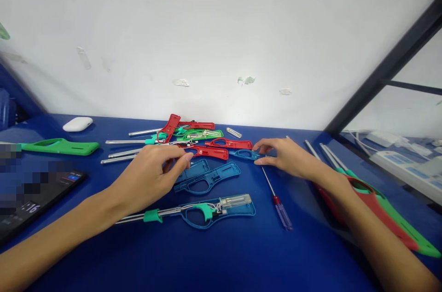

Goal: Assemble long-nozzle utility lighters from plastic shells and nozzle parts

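My right hand (285,157) has thumb and fingertips around the end of a small blue lighter casing (241,154) at the back of the table. Over the lighter parts, my left hand (152,172) is curled, thumb and forefinger brought together; whatever is between them, if anything, I cannot make out. Just right of it lie blue lighter shell halves (216,177). Nearer me is an opened blue gas lighter (221,211) with its clear tank, green trigger and metal rod showing. A screwdriver (282,213) with a purple handle lies below my right hand.
Red casings (210,152), a green casing (203,134) and a loose clear tank (234,132) lie along the back. Whole lighters (390,218) are under my right forearm. A green lighter (62,146), white earbud case (78,124) and phone (37,204) sit left; a power strip (407,170) right.
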The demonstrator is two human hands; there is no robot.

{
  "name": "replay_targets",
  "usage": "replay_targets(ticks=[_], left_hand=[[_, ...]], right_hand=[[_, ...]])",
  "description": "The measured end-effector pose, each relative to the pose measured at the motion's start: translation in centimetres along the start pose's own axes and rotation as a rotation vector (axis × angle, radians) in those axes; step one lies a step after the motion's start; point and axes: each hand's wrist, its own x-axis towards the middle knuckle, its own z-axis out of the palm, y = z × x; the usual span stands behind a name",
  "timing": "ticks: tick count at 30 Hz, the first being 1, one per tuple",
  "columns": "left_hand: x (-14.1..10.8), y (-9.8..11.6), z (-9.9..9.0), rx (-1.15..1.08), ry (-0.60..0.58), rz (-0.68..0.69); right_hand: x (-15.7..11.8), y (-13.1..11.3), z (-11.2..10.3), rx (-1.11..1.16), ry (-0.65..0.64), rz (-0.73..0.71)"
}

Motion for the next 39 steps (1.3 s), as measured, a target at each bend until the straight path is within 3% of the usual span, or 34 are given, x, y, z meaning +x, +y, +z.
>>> replay_targets(ticks=[4,12,19,24,29,35,39], left_hand=[[0.0,0.0,0.0,-0.01,0.064,-0.022],[-0.1,0.6,0.0,-0.035,0.104,-0.022],[-0.4,0.8,-0.1,-0.053,0.111,0.029],[-0.5,0.8,0.0,-0.066,0.131,0.087],[-0.7,0.8,0.2,-0.072,0.171,0.127],[-1.2,0.9,1.1,-0.128,0.17,0.247],[-1.4,1.0,1.5,-0.119,0.246,0.301]], right_hand=[[-0.2,-0.2,0.0,0.105,0.096,-0.028],[0.4,-1.2,0.4,0.499,0.437,-0.066],[0.1,-2.4,-0.4,0.825,0.567,-0.07],[-0.4,-2.8,-0.9,0.985,0.445,-0.061],[-1.0,-4.0,-0.7,1.028,0.219,-0.066],[-1.1,-5.8,1.0,1.021,-0.043,-0.083],[-1.2,-7.0,2.1,1.079,-0.214,-0.09]])
